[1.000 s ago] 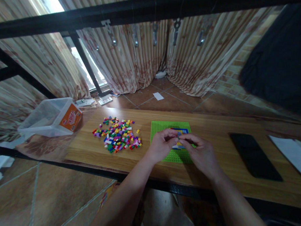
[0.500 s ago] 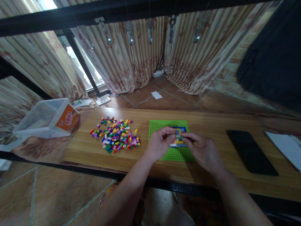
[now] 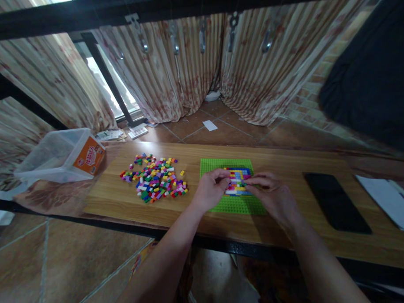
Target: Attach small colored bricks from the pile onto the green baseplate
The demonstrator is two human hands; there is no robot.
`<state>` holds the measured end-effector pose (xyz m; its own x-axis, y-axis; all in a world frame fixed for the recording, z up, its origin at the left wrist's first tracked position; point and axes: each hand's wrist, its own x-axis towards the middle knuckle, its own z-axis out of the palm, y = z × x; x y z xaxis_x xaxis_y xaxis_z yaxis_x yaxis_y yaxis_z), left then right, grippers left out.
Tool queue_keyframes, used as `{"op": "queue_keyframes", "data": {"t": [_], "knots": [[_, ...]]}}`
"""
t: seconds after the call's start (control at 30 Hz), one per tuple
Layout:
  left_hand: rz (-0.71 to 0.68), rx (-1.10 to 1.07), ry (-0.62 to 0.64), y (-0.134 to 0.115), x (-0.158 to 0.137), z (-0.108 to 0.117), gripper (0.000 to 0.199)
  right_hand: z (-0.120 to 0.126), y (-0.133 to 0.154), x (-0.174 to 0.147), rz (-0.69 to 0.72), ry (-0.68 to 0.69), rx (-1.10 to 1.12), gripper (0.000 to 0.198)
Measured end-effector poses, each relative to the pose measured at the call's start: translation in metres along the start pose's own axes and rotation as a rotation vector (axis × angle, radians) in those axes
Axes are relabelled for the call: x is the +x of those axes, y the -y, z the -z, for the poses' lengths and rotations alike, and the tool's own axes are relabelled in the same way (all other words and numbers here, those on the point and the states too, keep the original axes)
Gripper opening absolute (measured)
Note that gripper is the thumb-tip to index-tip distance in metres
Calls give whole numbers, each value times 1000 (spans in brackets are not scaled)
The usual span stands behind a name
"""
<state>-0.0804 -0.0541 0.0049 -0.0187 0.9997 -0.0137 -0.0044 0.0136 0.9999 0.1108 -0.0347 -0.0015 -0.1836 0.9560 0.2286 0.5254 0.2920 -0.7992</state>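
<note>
A green studded baseplate (image 3: 210, 164) lies on the wooden table, bearing a low block of colourful toy bricks (image 3: 238, 175) with blue along its far edge. My left hand (image 3: 210, 189) is at the block's left side, thumb and forefinger closed together; whatever they pinch is hidden. From the right, my right hand (image 3: 276, 198) reaches over the block's right edge with its thumb and fingers closed around a small green brick (image 3: 244, 184). Left of the baseplate spreads a loose pile of mixed small bricks (image 3: 159, 180), with a single yellow brick (image 3: 182, 173) beside it.
A clear plastic bin (image 3: 52, 157) with an orange label stands at the table's left end. On the right lie a black phone-like slab (image 3: 336, 201) and white paper (image 3: 386, 200). A black rail (image 3: 154, 10) with hanging metal clips crosses above, in front of striped curtains.
My left hand has drawn back slightly to the left, uncovering more of the brick block. My right hand stays near the block's right edge. The view has shifted a little.
</note>
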Motion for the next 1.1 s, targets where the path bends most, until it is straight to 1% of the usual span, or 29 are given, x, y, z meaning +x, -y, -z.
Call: {"op": "queue_keyframes", "data": {"t": [0.37, 0.6, 0.8, 0.9, 1.0, 1.1], "knots": [[-10, 11, -2, -1, 0, 1, 13, -1, -10, 3, -61, 48, 51, 21], [-19, 33, 0, 2, 0, 1, 14, -1, -9, 2, -93, 32, 49, 23], [-24, 36, 18, 4, 0, 0, 15, -4, -10, 4, -173, 25, 126, 23], [-37, 67, 9, 6, 0, 0, 15, -4, -9, 5, -185, 28, 140, 24], [-46, 84, 11, 7, 0, 0, 16, -4, -8, 5, -192, 11, 133, 26], [-52, 75, 19, 8, 1, -1, 16, -6, -6, 4, -228, -17, 203, 28]]}}
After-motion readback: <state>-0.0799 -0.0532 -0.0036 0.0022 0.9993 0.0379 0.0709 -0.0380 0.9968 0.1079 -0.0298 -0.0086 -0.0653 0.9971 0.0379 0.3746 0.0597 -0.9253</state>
